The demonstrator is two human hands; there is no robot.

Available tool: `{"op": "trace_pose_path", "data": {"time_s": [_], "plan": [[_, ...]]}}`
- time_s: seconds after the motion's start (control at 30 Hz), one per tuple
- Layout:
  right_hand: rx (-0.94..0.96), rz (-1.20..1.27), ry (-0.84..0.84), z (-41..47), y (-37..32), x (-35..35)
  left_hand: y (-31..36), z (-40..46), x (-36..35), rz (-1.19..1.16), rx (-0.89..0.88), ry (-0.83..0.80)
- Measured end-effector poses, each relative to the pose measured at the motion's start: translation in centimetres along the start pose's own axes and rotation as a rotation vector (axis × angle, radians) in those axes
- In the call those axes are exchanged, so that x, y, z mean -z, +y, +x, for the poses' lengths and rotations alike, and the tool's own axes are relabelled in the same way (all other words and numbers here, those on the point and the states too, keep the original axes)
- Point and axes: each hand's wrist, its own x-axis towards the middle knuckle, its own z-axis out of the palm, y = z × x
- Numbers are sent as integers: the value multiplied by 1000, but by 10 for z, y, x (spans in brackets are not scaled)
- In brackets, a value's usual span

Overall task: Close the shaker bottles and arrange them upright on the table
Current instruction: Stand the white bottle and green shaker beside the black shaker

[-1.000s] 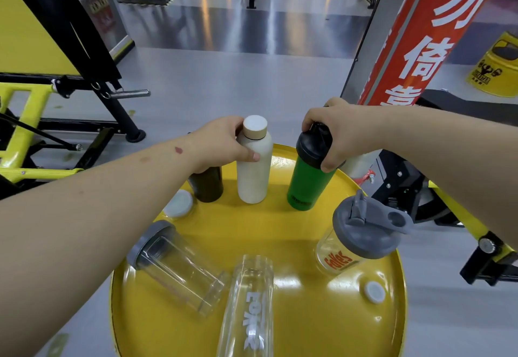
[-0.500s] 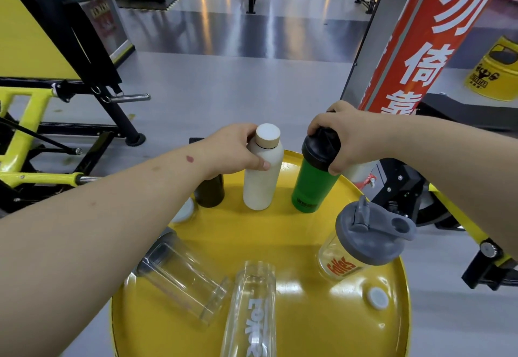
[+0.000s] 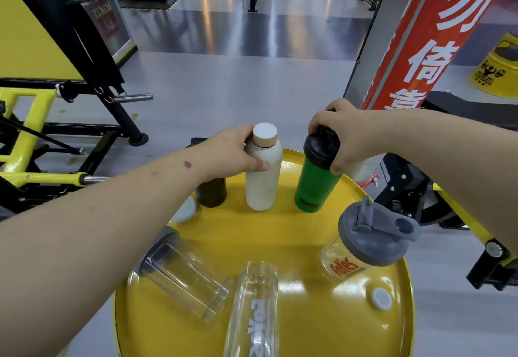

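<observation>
Left hand: I clasp the white bottle at 12 o'clock; steadying it upright
Right hand: fingers clamp the green shaker lid at 1 o'clock; probably tightening

I see both forearms bare with no sleeves, the left hand and right hand ungloved, a small red mark near the left wrist.

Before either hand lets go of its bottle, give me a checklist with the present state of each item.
1. White bottle upright, capped, left hand on it: ok.
2. Green shaker standing with its black lid on, right hand over it: ok.
3. Black lid fully tight: cannot tell.
4. Two clear bottles, and, upright: not ok, both lie on their sides.
5. Grey-lidded shaker upright: not ok, tilted.
6. Loose white cap fitted: not ok.
</observation>
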Motion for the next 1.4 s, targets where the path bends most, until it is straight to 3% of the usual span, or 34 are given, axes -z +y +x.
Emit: {"op": "trace_pose_path", "data": {"time_s": [0.3, 0.37, 0.5, 0.6, 0.73, 0.83, 0.97, 1.07, 1.2, 1.4], "plan": [[-29, 157, 0, -11, 9, 21, 10, -4, 8, 27, 33, -42], [-44, 219, 1, -14, 17, 24, 21, -7, 14, 104, 21, 18], [-14, 428, 51, -20, 30, 25, 61, -9, 18, 184, -191, 224], [11, 486, 109, -22, 35, 23, 88, -5, 0, 277, -269, 197], [-10, 670, 237, -19, 41, 15, 107, 11, -25, 198, -122, 50], [-26, 801, 257, -18, 39, 10, 117, 19, -33, 137, 13, 82], [-10, 568, 253, -16, 35, 7, 116, 25, -40, -81, 124, 34], [-50, 489, 122, -9, 24, -1, 116, 26, -41, -191, 155, 39], [-115, 631, 96, -3, 22, -2, 122, 24, -45, -181, 155, 57], [-112, 339, 113, -16, 6, 10, 121, 14, -35, -92, 105, 55]]}}
